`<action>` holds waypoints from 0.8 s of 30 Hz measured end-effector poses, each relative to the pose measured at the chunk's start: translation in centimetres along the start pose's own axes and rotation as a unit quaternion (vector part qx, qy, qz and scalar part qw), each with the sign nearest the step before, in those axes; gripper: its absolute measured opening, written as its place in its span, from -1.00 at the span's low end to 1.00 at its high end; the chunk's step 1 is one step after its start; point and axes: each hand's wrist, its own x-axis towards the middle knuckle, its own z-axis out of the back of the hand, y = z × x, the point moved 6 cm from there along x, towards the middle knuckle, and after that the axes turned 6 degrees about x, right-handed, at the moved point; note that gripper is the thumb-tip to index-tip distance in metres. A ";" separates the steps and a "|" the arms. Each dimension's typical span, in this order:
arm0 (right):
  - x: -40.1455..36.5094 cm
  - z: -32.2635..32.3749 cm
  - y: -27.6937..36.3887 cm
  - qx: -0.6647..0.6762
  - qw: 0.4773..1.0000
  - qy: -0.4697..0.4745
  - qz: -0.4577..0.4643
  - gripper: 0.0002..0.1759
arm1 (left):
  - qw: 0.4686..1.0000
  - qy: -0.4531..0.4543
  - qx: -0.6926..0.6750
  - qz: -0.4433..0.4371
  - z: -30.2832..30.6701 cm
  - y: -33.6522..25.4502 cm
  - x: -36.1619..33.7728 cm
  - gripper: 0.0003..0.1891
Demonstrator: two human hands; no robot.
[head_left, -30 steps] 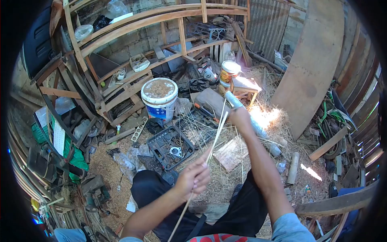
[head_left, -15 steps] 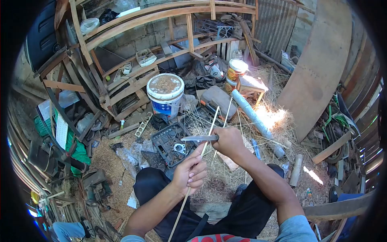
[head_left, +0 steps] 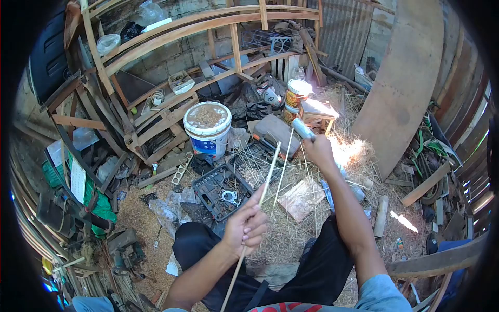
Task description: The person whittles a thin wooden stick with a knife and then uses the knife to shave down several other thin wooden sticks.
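My left hand (head_left: 246,228) is closed round a thin bamboo strip (head_left: 271,169), which slants up and away from my lap with its pale end above the fingers. Farther forward and to the right, my right hand (head_left: 319,152) is closed, away from the strip. It gripped a knife a moment ago; the blade cannot be made out now against the grey-blue pipe (head_left: 301,128) behind the fist. Below that hand a wooden block (head_left: 301,198) lies among shavings. More thin strips (head_left: 283,169) lean beyond my left hand.
An open tool case (head_left: 221,192) lies ahead of my left knee. Behind it are a white bucket (head_left: 207,130) and a closed grey case (head_left: 275,134). Paint tins (head_left: 298,92) and a small wooden stool (head_left: 318,110) stand farther back. A tall board (head_left: 403,88) leans at right.
My right hand has moved forward and right, off the bamboo strip and over the pipe. The knife blade no longer shows. My left hand keeps its hold; the view has shifted slightly.
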 end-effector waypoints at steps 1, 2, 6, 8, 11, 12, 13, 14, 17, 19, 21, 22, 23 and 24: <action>-1.7 0.0 1.4 0.015 0.999 0.033 0.035 -0.67 | 1.000 0.002 -0.006 -0.005 0.1 -0.4 0.0 -0.42; -4.6 -0.4 3.8 0.036 0.991 0.063 0.111 -0.72 | 1.000 0.004 -0.010 -0.009 0.4 -0.7 0.1 -0.42; -12.3 -2.2 10.9 -0.061 0.952 0.106 0.281 -0.87 | 1.000 -0.010 -0.022 -0.012 0.8 -0.9 0.1 -0.43; -12.8 -2.4 11.0 -0.077 0.952 0.131 0.265 -0.89 | 1.000 -0.025 -0.016 -0.003 0.8 -0.6 -0.2 -0.41; -10.9 -1.7 10.3 -0.085 0.964 0.100 0.231 -0.86 | 0.999 -0.042 0.014 -0.005 0.3 -0.3 -0.5 -0.41; -9.6 -1.5 9.5 -0.086 0.970 0.078 0.215 -0.85 | 0.999 -0.040 0.019 -0.003 0.3 -0.1 -0.4 -0.40; -8.3 -1.2 8.5 -0.086 0.975 0.055 0.197 -0.83 | 0.999 -0.039 0.026 0.000 0.3 0.0 -0.4 -0.40; -6.6 -1.2 6.9 -0.098 0.982 0.033 0.155 -0.82 | 0.999 -0.035 0.034 0.003 0.3 0.1 -0.3 -0.40; -3.3 0.7 3.8 -0.123 0.991 -0.009 0.051 -0.78 | 0.995 -0.020 0.091 0.025 -0.9 1.0 -0.5 -0.40; -3.3 2.7 4.1 -0.125 0.992 0.001 0.010 -0.76 | 0.993 -0.042 0.105 0.015 -0.6 0.9 -0.4 -0.40; -5.4 1.9 5.6 -0.057 0.985 0.030 0.157 -0.77 | 0.992 -0.068 0.109 -0.014 -0.1 0.2 -0.2 -0.40; -7.1 1.0 7.2 -0.062 0.976 0.054 0.202 -0.78 | 0.989 -0.090 0.117 -0.017 0.2 0.0 -0.1 -0.39; -8.9 0.2 8.8 -0.064 0.965 0.078 0.243 -0.79 | 0.989 -0.086 0.120 -0.021 0.2 -0.1 0.0 -0.39; -10.7 -0.4 10.2 -0.090 0.956 0.098 0.261 -0.82 | 0.989 -0.084 0.124 -0.022 0.1 -0.1 0.0 -0.39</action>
